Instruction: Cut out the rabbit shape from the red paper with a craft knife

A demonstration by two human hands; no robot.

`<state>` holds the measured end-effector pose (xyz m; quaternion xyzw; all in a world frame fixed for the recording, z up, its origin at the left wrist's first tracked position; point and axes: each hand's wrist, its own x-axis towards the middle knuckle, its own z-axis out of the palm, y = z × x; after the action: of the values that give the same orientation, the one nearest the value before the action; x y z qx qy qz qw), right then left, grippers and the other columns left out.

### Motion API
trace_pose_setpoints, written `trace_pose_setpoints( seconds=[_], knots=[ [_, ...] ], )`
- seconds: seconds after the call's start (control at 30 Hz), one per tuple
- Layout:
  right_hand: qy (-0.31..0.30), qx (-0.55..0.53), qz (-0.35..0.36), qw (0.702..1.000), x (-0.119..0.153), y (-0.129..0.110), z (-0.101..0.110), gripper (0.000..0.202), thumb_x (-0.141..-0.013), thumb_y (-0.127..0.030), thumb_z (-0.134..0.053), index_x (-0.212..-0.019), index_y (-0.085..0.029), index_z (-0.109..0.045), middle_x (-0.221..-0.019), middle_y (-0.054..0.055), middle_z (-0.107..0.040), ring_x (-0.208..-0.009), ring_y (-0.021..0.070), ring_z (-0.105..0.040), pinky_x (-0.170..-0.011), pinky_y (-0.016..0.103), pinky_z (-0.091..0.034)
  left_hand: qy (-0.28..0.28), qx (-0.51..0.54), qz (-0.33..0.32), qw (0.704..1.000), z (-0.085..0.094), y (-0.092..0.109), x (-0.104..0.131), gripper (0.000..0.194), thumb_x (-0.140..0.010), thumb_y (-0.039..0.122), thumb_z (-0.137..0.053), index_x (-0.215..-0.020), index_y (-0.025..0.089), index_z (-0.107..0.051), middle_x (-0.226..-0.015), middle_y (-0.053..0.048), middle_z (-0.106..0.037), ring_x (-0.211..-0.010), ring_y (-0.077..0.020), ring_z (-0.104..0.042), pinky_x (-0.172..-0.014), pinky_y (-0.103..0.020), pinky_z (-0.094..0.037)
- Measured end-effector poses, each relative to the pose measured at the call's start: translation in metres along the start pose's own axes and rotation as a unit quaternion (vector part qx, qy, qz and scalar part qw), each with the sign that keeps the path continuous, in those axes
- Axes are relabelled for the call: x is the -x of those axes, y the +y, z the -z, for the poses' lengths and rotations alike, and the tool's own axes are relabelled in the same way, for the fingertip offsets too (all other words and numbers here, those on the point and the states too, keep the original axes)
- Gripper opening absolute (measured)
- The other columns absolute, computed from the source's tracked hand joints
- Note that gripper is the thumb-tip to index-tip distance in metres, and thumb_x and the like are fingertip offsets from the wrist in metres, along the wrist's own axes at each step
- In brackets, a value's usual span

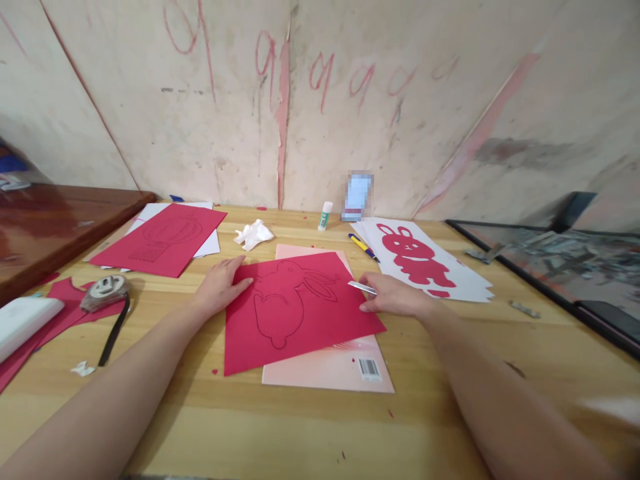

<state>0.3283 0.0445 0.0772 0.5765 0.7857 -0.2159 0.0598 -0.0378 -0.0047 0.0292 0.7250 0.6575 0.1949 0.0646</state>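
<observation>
While the left hand (220, 285), fingers spread and gripping nothing, presumably steadies the rabbit-outlined red sheet (320, 320) over a pink booklet (327, 371) at frame centre, the right hand (393, 293) has fingers closed round a craft knife (363, 288).

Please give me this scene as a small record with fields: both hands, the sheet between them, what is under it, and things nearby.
Left hand: on the upper left edge of a red sheet
Right hand: holds a slim silver blade over the sheet's right side
Drawing: rabbit outline
Underneath: pale pink booklet
Beyond: crumpled white paper, glue stick
Right side: yellow-and-blue pen, red bunny figure on white paper
Left side: second red sheet, tape roll
</observation>
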Motion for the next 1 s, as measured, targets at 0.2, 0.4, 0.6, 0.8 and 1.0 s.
trace_pose_setpoints(
  seconds=[0.2, 0.4, 0.6, 0.8, 1.0],
  knots=[
    [0.009, -0.004, 0.004, 1.000, -0.003, 0.000, -0.002, 0.027, -0.066, -0.025, -0.066, -0.091, -0.019, -0.056, -0.096, 0.006, -0.064, -0.088, 0.0224, -0.059, -0.067, 0.029, -0.040, 0.023, 0.025, 0.003, 0.999, -0.002, -0.002, -0.002, 0.056, -0.082, 0.042, -0.053, -0.130, 0.015, -0.049, -0.115, -0.012, -0.063, -0.110, -0.0289, -0.057, -0.098, -0.043, -0.042],
    [0.021, 0.009, 0.000, 1.000, -0.005, 0.001, -0.002, 0.028, -0.069, -0.029, -0.068, -0.094, -0.019, -0.058, -0.099, 0.007, -0.066, -0.089, 0.0228, -0.060, -0.066, 0.029, -0.039, 0.025, 0.075, 0.034, 0.996, -0.001, -0.004, -0.002, 0.056, -0.078, 0.044, -0.057, -0.127, 0.016, -0.053, -0.099, -0.006, -0.066, -0.086, -0.0220, -0.062, -0.081, -0.033, -0.047],
    [0.039, 0.043, -0.011, 0.998, -0.002, -0.001, -0.001, 0.030, -0.077, -0.039, -0.063, -0.098, -0.017, -0.058, -0.105, 0.010, -0.065, -0.093, 0.0239, -0.060, -0.069, 0.029, -0.039, -0.026, 0.167, 0.065, 0.984, 0.003, 0.000, -0.001, 0.036, -0.072, 0.046, -0.060, -0.093, 0.019, -0.070, -0.075, -0.002, -0.068, -0.072, -0.0197, -0.062, -0.065, -0.028, -0.046],
    [0.067, 0.027, -0.016, 0.997, -0.006, 0.005, 0.000, 0.035, -0.081, -0.044, -0.058, -0.101, -0.016, -0.060, -0.107, 0.013, -0.065, -0.092, 0.0244, -0.060, -0.068, 0.029, -0.039, -0.034, 0.287, 0.114, 0.951, 0.009, 0.008, 0.002, 0.029, -0.070, 0.047, -0.063, -0.077, 0.020, -0.067, -0.070, 0.000, -0.067, -0.059, -0.0150, -0.058, -0.052, -0.024, -0.043],
    [0.084, 0.021, -0.034, 0.996, -0.012, 0.013, 0.001, 0.032, -0.080, -0.047, -0.058, -0.088, -0.016, -0.063, -0.093, 0.012, -0.067, -0.082, 0.0231, -0.061, -0.062, 0.029, -0.039, 0.003, 0.388, 0.181, 0.904, 0.012, 0.011, 0.002, 0.034, -0.063, 0.048, -0.072, -0.076, 0.019, -0.061, -0.063, 0.002, -0.063, -0.051, -0.0128, -0.057, -0.046, -0.022, -0.042]
  ],
)
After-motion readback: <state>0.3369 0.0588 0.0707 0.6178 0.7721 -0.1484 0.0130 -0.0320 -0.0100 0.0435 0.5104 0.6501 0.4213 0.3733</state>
